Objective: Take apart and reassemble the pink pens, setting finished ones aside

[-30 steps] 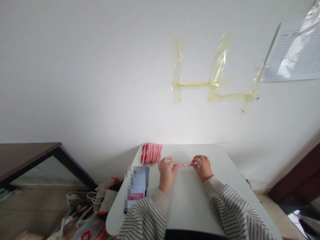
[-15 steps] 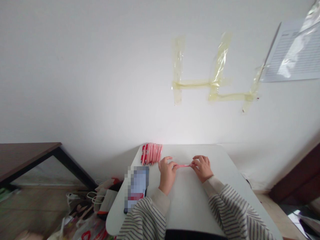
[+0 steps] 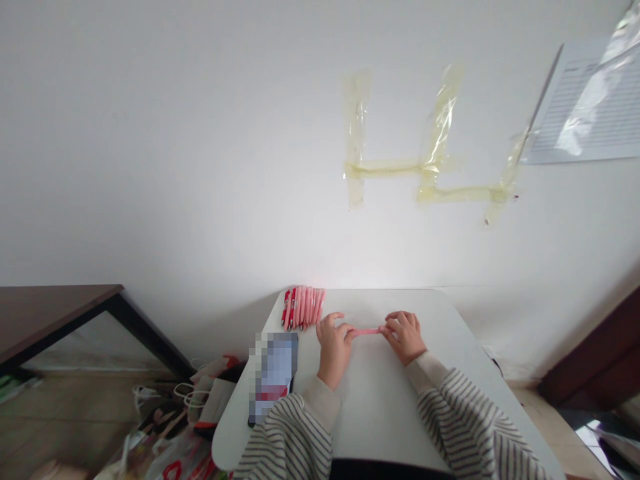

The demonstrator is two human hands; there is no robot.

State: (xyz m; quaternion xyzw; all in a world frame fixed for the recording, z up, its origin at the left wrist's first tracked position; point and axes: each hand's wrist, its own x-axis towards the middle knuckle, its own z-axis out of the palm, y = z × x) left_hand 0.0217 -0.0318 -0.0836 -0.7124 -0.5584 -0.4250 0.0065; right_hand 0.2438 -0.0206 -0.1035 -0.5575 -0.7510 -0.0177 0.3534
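Note:
A slim pink pen [image 3: 367, 331] lies crosswise between my two hands, just above or on the white table [image 3: 380, 413]; I cannot tell which. My left hand [image 3: 334, 343] pinches its left end between thumb and fingertips. At the opposite end, my right hand [image 3: 404, 337] closes thumb and fingers on it. Fingertips hide both ends. Beyond my left hand, a row of several pink and red pens [image 3: 303, 307] lies side by side at the table's back left corner.
A phone [image 3: 275, 373], partly pixelated, lies along the table's left side. Bags and clutter [image 3: 185, 420] crowd the floor at left, below a brown desk [image 3: 60, 293]. The wall behind carries yellowed tape [image 3: 390, 170] and a paper sheet [image 3: 595, 107].
The pen seems to have turned slightly between my fingers: a pale mark on it no longer shows. Both hands stay in nearly the same place.

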